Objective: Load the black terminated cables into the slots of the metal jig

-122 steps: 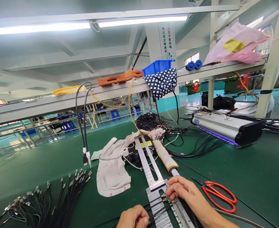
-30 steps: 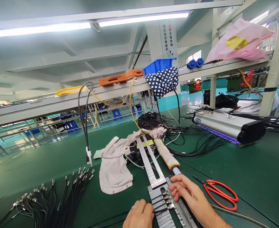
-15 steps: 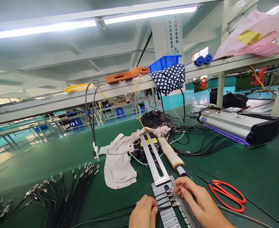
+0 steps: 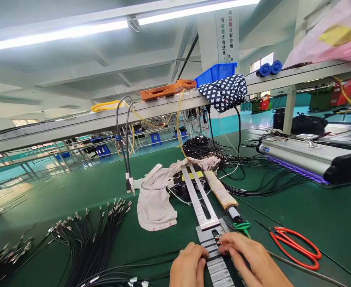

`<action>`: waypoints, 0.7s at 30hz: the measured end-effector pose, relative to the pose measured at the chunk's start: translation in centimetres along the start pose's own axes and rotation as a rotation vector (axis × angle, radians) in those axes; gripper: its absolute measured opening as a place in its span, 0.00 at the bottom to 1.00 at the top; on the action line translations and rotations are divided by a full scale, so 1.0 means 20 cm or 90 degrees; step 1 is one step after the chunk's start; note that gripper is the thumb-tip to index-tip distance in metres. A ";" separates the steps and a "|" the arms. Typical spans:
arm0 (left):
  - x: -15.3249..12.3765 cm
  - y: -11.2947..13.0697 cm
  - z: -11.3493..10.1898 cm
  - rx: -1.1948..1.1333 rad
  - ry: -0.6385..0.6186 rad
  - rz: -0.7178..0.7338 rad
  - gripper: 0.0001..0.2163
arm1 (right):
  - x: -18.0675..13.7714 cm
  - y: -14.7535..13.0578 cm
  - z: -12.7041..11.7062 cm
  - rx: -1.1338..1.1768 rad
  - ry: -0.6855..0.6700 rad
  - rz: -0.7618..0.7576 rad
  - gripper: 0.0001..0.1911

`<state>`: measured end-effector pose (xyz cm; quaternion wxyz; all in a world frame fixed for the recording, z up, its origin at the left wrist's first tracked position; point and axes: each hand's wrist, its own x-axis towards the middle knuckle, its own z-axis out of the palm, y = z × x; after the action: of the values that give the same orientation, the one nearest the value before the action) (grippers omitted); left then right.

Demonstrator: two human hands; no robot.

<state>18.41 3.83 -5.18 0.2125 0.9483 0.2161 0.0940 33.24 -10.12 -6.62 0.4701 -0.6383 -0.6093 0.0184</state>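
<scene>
A slotted metal fixture (image 4: 221, 273) lies at the bottom middle, with several thin black cables (image 4: 160, 261) laid crosswise in its grooves. My left hand (image 4: 189, 264) is closed at the left edge of the fixture, thumb and forefinger pinched on a black cable. Opposite it, my right hand (image 4: 251, 257) has its fingers curled together over the cable ends at the slot. One small metal connector (image 4: 217, 237) shows just beyond those fingertips; the others are hidden under the hand. A long slotted metal bar (image 4: 199, 199) runs from the fixture up to a black control box (image 4: 178, 185).
Bundled black cables (image 4: 85, 239) with metal tips lie at left. Red-handled scissor-like cutters (image 4: 298, 245) and a green-tipped tool (image 4: 241, 226) are at right. A white cloth (image 4: 156, 211) drapes near the box. Behind stand a silver lamp unit (image 4: 301, 155) and a cable coil (image 4: 201, 147).
The view has turned slightly left, so the scene sits further right. My right hand has come closer to my left and now covers most connectors that showed before.
</scene>
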 end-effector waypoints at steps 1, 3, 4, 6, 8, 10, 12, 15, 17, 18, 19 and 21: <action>0.00 0.00 0.00 0.012 0.006 0.011 0.15 | 0.00 0.00 0.00 -0.017 -0.012 -0.020 0.13; 0.00 0.00 0.01 0.048 0.013 0.033 0.16 | -0.01 0.00 0.01 -0.060 -0.035 -0.060 0.16; 0.00 0.00 0.02 0.075 0.017 0.042 0.16 | -0.01 0.00 0.01 -0.083 -0.045 -0.078 0.17; 0.00 -0.01 0.03 0.141 0.036 0.057 0.16 | -0.02 0.02 0.01 -0.130 -0.065 -0.102 0.19; -0.01 -0.01 0.06 0.220 0.070 0.073 0.15 | -0.03 0.04 0.02 -0.194 -0.083 -0.133 0.21; -0.03 -0.01 0.08 0.300 0.111 0.096 0.12 | -0.05 0.05 0.04 -0.271 -0.101 -0.185 0.25; -0.06 -0.01 0.11 0.373 0.156 0.135 0.09 | -0.06 0.06 0.06 -0.337 -0.120 -0.230 0.27; -0.09 0.02 0.13 0.431 0.213 0.184 0.09 | -0.05 0.03 0.07 -0.376 -0.144 -0.257 0.26; -0.09 0.04 0.13 0.433 0.203 0.179 0.12 | -0.03 -0.01 0.05 -0.362 -0.151 -0.253 0.25; -0.09 0.05 0.12 0.416 0.172 0.164 0.13 | -0.03 -0.02 0.03 -0.342 -0.152 -0.237 0.24; -0.08 0.06 0.10 0.376 0.115 0.138 0.14 | -0.02 -0.04 0.02 -0.311 -0.149 -0.215 0.23; -0.06 0.08 0.02 0.258 -0.020 0.073 0.15 | -0.01 -0.06 -0.01 -0.220 -0.135 -0.152 0.20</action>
<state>17.99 1.88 -4.96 0.0150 0.9838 0.1725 0.0455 32.47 -10.66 -5.87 0.2860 -0.6270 -0.7208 -0.0746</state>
